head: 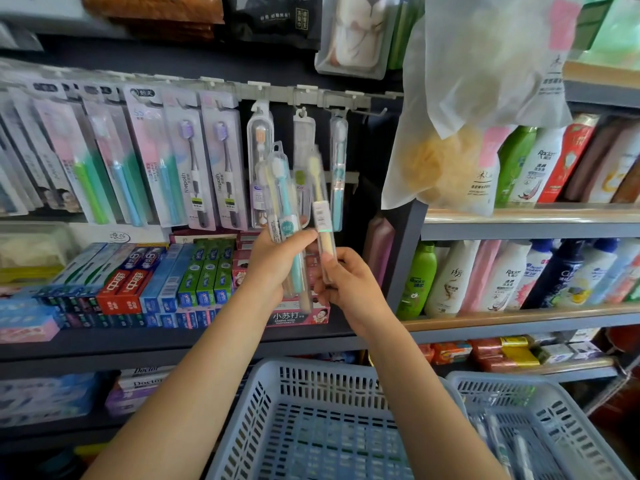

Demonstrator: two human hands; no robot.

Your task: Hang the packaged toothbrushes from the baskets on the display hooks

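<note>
My left hand (273,261) grips a bunch of packaged toothbrushes (285,216), teal one foremost; my right hand (346,282) pinches a single yellow toothbrush pack (320,216) by its lower end. I should lift its hang-hole level with the bare hook (372,113) at the rail's right and slide it straight on. Three slim packs hang there; two baskets (311,410) sit near me.

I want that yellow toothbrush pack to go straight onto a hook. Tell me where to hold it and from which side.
Hold the yellow toothbrush pack by its lower end, from below, much as the right hand pinches it now. It stands upright and narrow, so its top end, which probably carries the hang hole, stays free to meet the bare hook. The left hand holds the teal packs.
</note>
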